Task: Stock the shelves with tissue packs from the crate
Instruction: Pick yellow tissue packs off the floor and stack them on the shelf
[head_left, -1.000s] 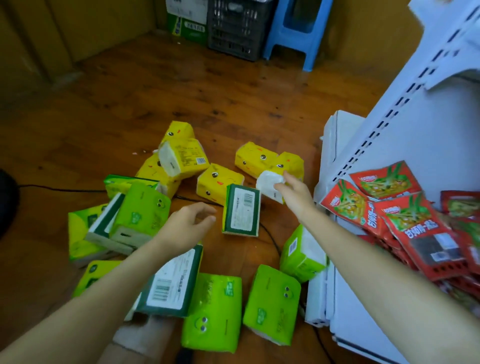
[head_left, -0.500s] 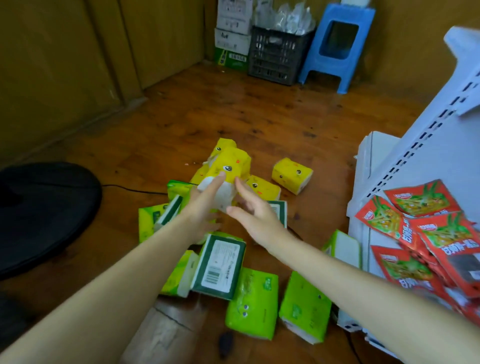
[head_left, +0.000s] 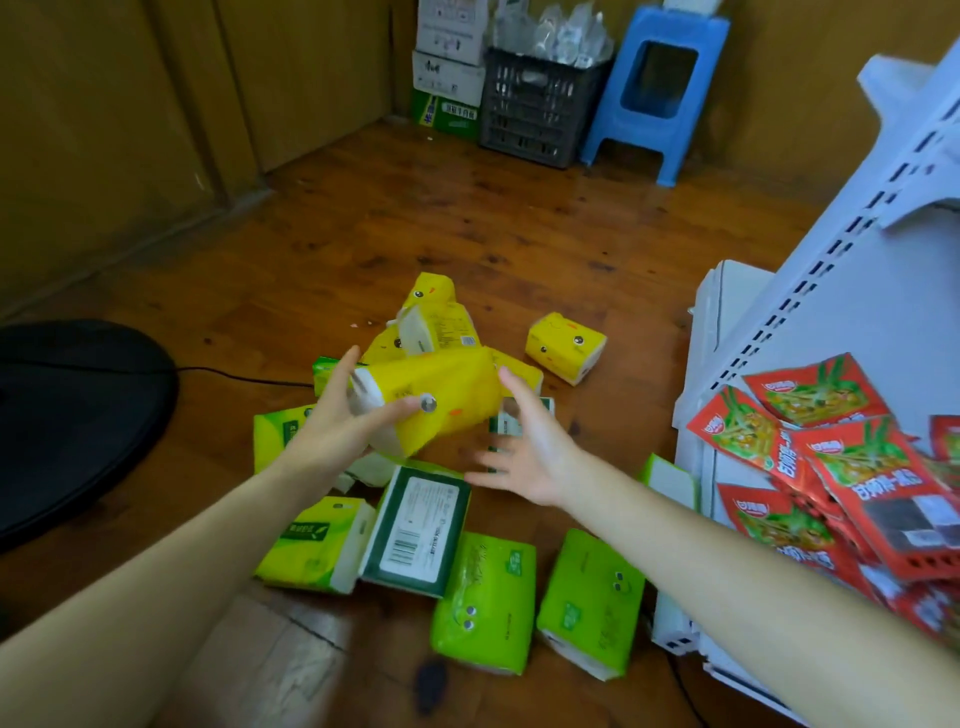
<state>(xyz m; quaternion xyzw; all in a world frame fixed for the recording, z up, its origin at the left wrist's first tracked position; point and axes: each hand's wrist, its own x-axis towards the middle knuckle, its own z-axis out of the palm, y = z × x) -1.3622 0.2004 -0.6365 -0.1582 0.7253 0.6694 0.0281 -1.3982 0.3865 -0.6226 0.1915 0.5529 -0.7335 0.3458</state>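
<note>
A yellow tissue pack with a cartoon face is lifted above the floor, and my left hand grips its left end, thumb across the front. My right hand hovers just right of that pack with spread fingers and holds nothing. Below lie several yellow packs, green packs and a dark green pack, scattered on the wooden floor. The white shelf unit stands at the right.
Red snack packets lie piled on the lower shelf at right. A black crate, a blue stool and cartons stand against the far wall. A black round base and its cable lie at left.
My left hand has taken the yellow pack and raised it. My right hand has let go of it and drawn back to the right with open fingers. The view has tilted up slightly.
</note>
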